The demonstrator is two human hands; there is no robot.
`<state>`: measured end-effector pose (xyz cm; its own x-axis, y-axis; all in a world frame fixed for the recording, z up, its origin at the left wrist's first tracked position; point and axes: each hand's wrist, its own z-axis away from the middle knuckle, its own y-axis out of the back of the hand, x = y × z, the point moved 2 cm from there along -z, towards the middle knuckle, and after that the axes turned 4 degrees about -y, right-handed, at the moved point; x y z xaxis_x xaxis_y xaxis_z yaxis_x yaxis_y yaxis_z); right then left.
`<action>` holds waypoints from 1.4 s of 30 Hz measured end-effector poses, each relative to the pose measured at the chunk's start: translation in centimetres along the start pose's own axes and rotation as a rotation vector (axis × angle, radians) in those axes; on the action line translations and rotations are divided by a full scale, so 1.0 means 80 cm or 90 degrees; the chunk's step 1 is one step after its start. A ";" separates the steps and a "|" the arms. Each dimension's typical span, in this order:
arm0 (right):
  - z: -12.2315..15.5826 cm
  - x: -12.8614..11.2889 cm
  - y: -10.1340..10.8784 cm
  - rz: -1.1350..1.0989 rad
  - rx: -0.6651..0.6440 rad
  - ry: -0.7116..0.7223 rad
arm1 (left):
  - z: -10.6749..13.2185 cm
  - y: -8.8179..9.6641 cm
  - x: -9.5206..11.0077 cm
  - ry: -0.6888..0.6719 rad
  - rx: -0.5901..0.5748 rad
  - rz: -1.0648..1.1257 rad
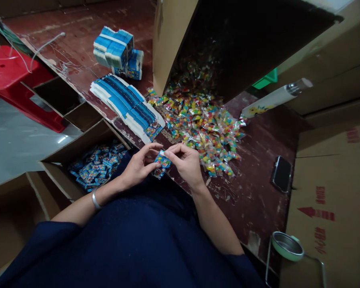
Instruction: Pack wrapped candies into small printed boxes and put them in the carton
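Observation:
Near the table's front edge, a small blue printed candy box point(161, 165) is held between both hands. My left hand point(142, 163) is closed on its left side, with the thumb on the printed face. At its top right, my right hand point(184, 162) pinches a white flap. Just beyond lies a fanned row of flat blue and white box blanks point(127, 102). To the right of it spreads a heap of clear packets of colourful candies point(204, 132), spilling from a tipped carton point(175, 40). I cannot see inside the small box.
An open carton point(52, 176) of blue boxes stands below the table's left edge, near a red stool point(9, 72). Tied bundles of blanks point(114, 46) lie at the back. A white bottle point(273, 100), phone point(282, 174) and green-rimmed cup point(288, 246) are on the right.

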<state>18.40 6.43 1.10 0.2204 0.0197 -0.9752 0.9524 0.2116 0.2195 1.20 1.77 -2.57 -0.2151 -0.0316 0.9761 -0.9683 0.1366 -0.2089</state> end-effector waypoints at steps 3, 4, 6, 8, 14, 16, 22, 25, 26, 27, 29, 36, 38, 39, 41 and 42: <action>0.008 -0.003 -0.004 0.046 -0.011 0.063 | -0.001 0.000 0.004 0.006 0.011 -0.021; 0.009 -0.002 -0.005 0.061 -0.026 0.073 | -0.002 0.004 0.005 0.009 0.012 -0.033; 0.008 0.003 -0.005 0.090 -0.068 0.087 | -0.006 0.018 0.010 0.024 -0.007 -0.070; 0.000 0.013 -0.006 0.131 -0.085 0.107 | -0.010 0.047 0.020 0.049 -0.031 -0.144; -0.052 0.041 -0.032 0.409 -0.011 0.211 | -0.017 0.159 0.065 0.032 0.030 -0.549; -0.066 0.042 -0.050 0.482 -0.018 0.212 | -0.017 0.168 0.073 0.021 0.073 -0.555; -0.073 0.037 -0.066 0.560 -0.056 0.229 | -0.021 0.124 0.052 0.060 0.029 -0.350; -0.056 0.035 -0.048 0.486 -0.031 0.288 | -0.024 0.097 0.023 0.140 0.025 -0.143; -0.046 0.033 -0.041 0.463 -0.004 0.317 | -0.023 0.086 0.013 0.173 0.036 -0.045; -0.035 0.032 -0.034 0.439 0.024 0.345 | -0.023 0.075 0.004 0.199 0.047 0.046; -0.008 0.032 -0.026 0.409 0.019 0.379 | -0.023 0.052 -0.009 0.232 0.059 0.217; 0.055 0.026 -0.012 0.338 -0.067 0.363 | -0.020 0.016 -0.016 0.271 -0.020 0.427; 0.050 0.019 -0.007 0.308 -0.055 0.265 | -0.015 0.016 -0.010 0.267 -0.073 0.395; 0.046 0.015 -0.004 0.297 -0.054 0.210 | -0.013 0.016 -0.007 0.256 -0.099 0.370; 0.037 0.008 0.000 0.274 -0.076 0.120 | -0.009 0.016 0.001 0.231 -0.149 0.308; 0.032 0.005 0.001 0.254 -0.093 0.087 | -0.008 0.016 0.004 0.219 -0.171 0.273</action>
<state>19.13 3.96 0.82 0.5253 0.2550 -0.8118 0.7564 0.2969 0.5828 -0.01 2.59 -2.46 -0.4823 0.3975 0.7806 -0.7289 0.3121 -0.6093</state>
